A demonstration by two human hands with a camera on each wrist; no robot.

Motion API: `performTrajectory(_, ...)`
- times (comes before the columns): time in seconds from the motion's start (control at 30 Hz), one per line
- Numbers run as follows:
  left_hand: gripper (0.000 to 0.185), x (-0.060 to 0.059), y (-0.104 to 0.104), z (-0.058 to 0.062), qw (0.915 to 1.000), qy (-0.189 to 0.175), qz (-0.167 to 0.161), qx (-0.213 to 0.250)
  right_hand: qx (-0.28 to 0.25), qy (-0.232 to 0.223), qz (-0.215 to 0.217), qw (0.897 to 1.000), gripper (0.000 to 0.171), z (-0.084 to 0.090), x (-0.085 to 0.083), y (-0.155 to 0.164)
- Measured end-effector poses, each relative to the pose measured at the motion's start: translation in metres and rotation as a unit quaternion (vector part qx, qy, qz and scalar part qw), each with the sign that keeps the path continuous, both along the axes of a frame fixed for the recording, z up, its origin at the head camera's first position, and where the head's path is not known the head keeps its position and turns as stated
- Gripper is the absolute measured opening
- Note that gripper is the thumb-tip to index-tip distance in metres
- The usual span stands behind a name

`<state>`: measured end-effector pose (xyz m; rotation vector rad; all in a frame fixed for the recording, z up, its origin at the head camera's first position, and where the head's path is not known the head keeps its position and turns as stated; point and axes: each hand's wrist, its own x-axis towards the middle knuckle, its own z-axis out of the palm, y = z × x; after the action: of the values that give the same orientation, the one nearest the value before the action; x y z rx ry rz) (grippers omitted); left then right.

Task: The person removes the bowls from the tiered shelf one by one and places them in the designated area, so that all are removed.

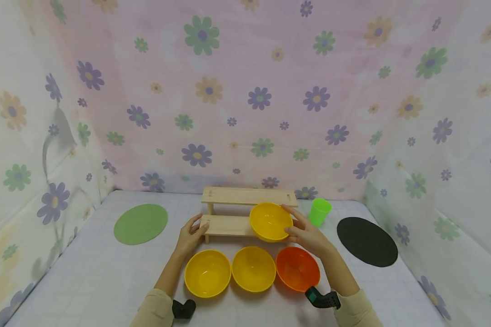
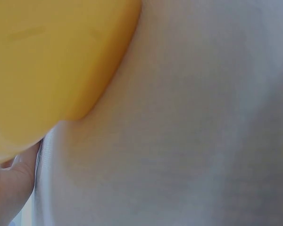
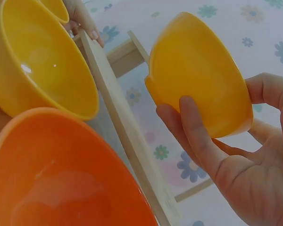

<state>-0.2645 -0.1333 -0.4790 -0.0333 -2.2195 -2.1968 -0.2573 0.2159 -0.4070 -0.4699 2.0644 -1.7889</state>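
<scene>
Gripped a tilted yellow bowl [image 1: 270, 221] in the right hand [image 1: 308, 234], fingers curled round its outside, held at the right end of the wooden rack's [image 1: 245, 196] lower shelf. Rested the left hand [image 1: 191, 236] on the rack's left end, fingers relaxed around the edge. Sat in a row just in front: two more yellow bowls [image 1: 207, 273], then an orange bowl [image 1: 297, 268]. Stood nearby to the right: a green cup [image 1: 319, 211].

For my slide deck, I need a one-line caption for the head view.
Right hand holds a yellow bowl tilted at the wooden shelf; left hand steadies its lower step.
</scene>
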Motion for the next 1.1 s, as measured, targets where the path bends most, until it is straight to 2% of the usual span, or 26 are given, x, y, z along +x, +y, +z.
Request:
performTrajectory(0.2,0.058,-0.004,-0.001,-0.005,1.0,0.004,-0.001,0.008,0.002,0.008,0.005,1.0,0.07,-0.003,0.015,0.021)
performTrajectory(0.47,0.057,-0.004,-0.002,-0.006,0.9998,0.005,-0.002,0.02,-0.012,-0.007,-0.028,1.0,0.069,-0.007,0.033,0.051)
performTrajectory(0.77,0.059,-0.018,-0.002,-0.029,0.9998,0.002,0.009,0.018,-0.005,0.023,-0.028,0.999,0.066,-0.013,0.05,0.089)
performTrajectory(0.9,0.059,-0.018,-0.002,-0.033,0.9998,0.009,0.012,0.016,-0.016,0.037,-0.03,0.999,0.063,-0.017,0.057,0.106)
performTrajectory(1.1,0.059,-0.018,-0.003,-0.033,0.9998,0.008,0.009,0.017,-0.038,0.033,-0.042,0.998,0.063,-0.022,0.066,0.125)
